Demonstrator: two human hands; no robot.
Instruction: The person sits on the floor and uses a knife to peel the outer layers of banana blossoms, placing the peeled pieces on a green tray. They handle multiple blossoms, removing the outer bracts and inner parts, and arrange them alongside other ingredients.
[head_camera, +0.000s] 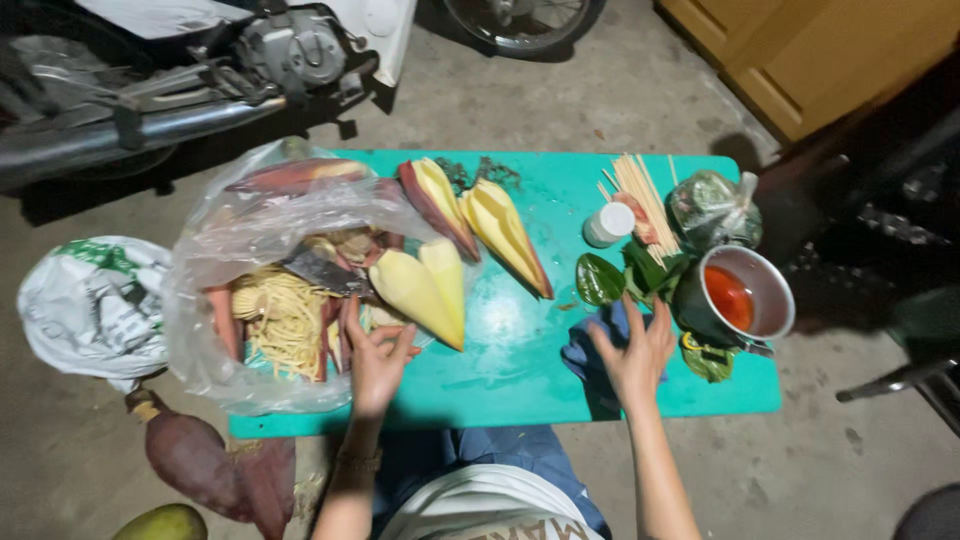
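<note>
green table (520, 385) — left hand (378, 358), fingers spread, touches clear bag (215, 250); right hand (635, 355) open, empty, over blue cloth (582, 352).

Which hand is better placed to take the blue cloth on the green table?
The right hand, probably. It hovers with fingers spread directly over the blue cloth, beside the metal pot. The left hand is busy at the clear plastic bag of banana blossom pieces, farther from the cloth.
</note>
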